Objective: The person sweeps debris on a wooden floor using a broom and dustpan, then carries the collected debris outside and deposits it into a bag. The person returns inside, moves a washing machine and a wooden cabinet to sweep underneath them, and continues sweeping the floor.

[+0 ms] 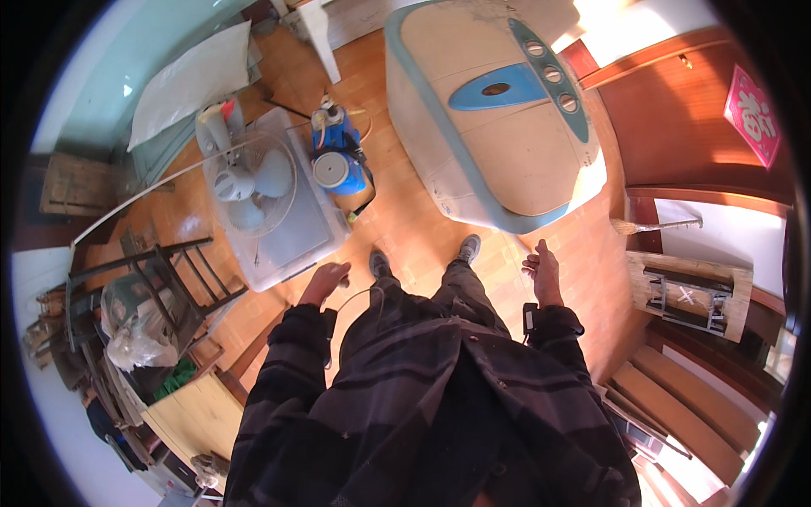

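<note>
My left hand (pixel 327 281) hangs by my left side, its fingers curled together with no held thing showing. Nearest to it is the front corner of a translucent plastic storage box (pixel 291 275). On that box lies a grey-white electric fan (pixel 235 182) with a round wire guard. My right hand (pixel 542 269) is held out at my right side, palm turned inward, one finger stretched and the others loosely bent; it touches nothing. Ahead of it stands a beige and blue twin-tub washing machine (pixel 517 144) with several knobs. A blue tank-like sprayer (pixel 338 160) with a hose stands between box and machine.
A dark wooden chair (pixel 182 291) with plastic bags stands at left, near a pale wooden tabletop (pixel 198 422). A white sack (pixel 190 84) leans at the far left. On the right are a straw broom (pixel 629 226), a folded wooden stool (pixel 688 294) and brown boards (pixel 688 397).
</note>
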Demonstrator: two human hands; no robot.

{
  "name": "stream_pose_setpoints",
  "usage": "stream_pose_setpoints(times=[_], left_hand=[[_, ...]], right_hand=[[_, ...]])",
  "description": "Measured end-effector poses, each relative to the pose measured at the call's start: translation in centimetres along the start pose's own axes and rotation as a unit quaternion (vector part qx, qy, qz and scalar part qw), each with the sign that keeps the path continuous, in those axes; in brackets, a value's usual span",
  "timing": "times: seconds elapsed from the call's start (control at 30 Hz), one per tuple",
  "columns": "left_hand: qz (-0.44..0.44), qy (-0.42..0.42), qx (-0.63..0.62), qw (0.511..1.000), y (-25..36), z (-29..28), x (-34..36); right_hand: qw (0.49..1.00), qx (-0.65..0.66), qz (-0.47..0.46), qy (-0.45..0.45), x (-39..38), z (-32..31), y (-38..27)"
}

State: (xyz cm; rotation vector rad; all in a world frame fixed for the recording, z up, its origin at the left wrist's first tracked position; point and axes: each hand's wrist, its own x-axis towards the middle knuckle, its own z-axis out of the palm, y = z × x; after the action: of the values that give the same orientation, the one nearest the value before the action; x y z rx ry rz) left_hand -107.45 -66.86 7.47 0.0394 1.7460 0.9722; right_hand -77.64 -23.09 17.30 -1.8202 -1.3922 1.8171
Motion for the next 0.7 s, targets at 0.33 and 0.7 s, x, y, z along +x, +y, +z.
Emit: stream_pose_setpoints(times=[0.33, 0.7], left_hand=[[0.13, -0.006, 0.18, 0.975, 21.2, 18.2, 8.4], [0.032, 0.009, 0.099, 0.995, 26.6, 26.9, 8.1]], right_hand=[[0.979, 0.157, -0.037, -0.122, 11.5, -4.4, -3.1], [0.982, 0.12, 0.06, -0.131, 14.7, -5.7, -7.7]])
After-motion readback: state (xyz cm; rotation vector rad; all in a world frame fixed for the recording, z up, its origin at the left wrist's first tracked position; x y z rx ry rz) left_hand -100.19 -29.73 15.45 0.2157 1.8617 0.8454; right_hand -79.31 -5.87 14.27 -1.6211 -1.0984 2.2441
